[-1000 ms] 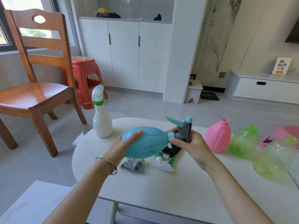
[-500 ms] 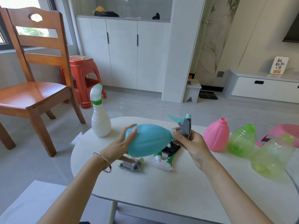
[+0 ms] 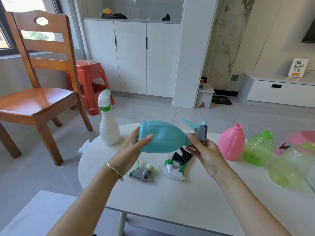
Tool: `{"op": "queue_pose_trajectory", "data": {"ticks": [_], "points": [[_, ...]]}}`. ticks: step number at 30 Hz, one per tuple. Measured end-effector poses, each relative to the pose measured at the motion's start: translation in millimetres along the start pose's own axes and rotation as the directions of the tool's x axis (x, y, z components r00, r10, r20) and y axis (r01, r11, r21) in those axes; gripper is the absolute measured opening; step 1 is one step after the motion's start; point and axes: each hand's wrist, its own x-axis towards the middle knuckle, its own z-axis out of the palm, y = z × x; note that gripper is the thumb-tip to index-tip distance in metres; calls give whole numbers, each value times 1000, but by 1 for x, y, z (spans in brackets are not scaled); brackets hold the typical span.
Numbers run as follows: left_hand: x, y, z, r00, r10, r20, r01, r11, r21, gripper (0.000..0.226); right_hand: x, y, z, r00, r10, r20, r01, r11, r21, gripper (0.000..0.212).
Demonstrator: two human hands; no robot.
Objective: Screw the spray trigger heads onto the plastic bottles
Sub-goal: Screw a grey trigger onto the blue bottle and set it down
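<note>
The teal bottle (image 3: 163, 137) is held sideways above the surface (image 3: 170, 198), its grey-and-teal trigger head (image 3: 200, 132) at the neck on the right, so this looks like the screwing-on step. The left hand (image 3: 131, 150) grips the bottle's base, thumb and fingers wrapped round it. The right hand (image 3: 204, 150) pinches the head. Next it probably needs opposite twists until the collar seats. 3 loose heads (image 3: 141, 174) lie below.

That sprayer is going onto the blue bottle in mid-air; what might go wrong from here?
The blue bottle lies sideways in the left hand while the right hand pinches the trigger head at its neck; held like this, the threads may catch crooked.
If the bottle slips, it would likely land on the loose trigger heads below and scatter them.
The right hand works close to the uncapped pink bottle; a wide twist might tip it.
</note>
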Motion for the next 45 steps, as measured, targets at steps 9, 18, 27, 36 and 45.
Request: {"op": "queue_pose_trajectory", "data": {"ticks": [9, 18, 27, 36, 45], "points": [[-1, 2, -3, 999, 40, 24, -43, 991, 125, 83, 2, 3, -4, 997, 72, -38, -71, 997, 25, 22], [-3, -7, 4, 985, -132, -107, 156, 950, 269, 79, 1, 6, -1, 998, 5, -70, -12, 995, -95, 20], [3, -18, 11, 930, -357, -82, 351, 933, -81, 67, -3, 8, 6, 996, -85, 12, 86, 990, -107, 30], [4, -12, 12, 937, -323, -135, 293, 934, -204, 67, 0, 11, 19, 986, -164, 11, 164, 985, -44, 28], [1, 10, 8, 969, -30, -246, 14, 998, -67, 57, 9, 14, 44, 966, -236, -108, 240, 970, 26, 15]]}}
